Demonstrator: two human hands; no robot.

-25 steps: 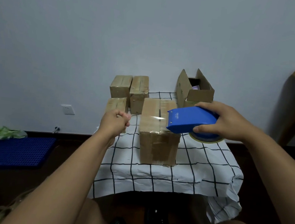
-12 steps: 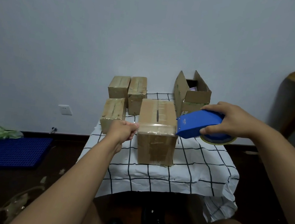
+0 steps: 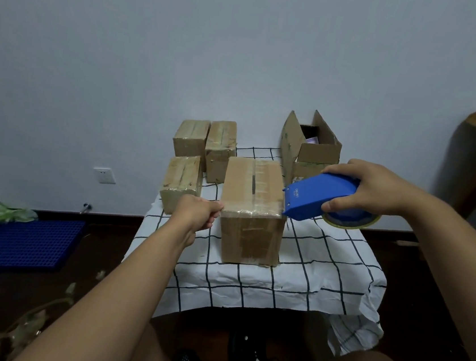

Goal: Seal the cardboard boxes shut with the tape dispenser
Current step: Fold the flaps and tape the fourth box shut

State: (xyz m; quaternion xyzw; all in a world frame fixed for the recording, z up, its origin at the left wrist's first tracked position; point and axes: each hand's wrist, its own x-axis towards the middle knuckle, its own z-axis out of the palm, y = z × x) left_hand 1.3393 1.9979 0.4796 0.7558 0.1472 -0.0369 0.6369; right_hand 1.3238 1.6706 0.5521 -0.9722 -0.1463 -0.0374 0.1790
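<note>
Brown cardboard box (image 3: 253, 208) mid-frame gets tape: left hand (image 3: 197, 214) pinches the end, right hand (image 3: 369, 191) grips blue tape dispenser (image 3: 319, 197). Open box (image 3: 308, 152) behind waits.

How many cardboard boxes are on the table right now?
5. One front centre under the tape; three shut ones at left: near, back left, back middle; an open one back right. None seems hidden.

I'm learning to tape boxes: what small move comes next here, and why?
Probably tilt the tape dispenser in the right hand down to cut the strip. The tape already spans the front box, with the left hand pinching its far end.
</note>
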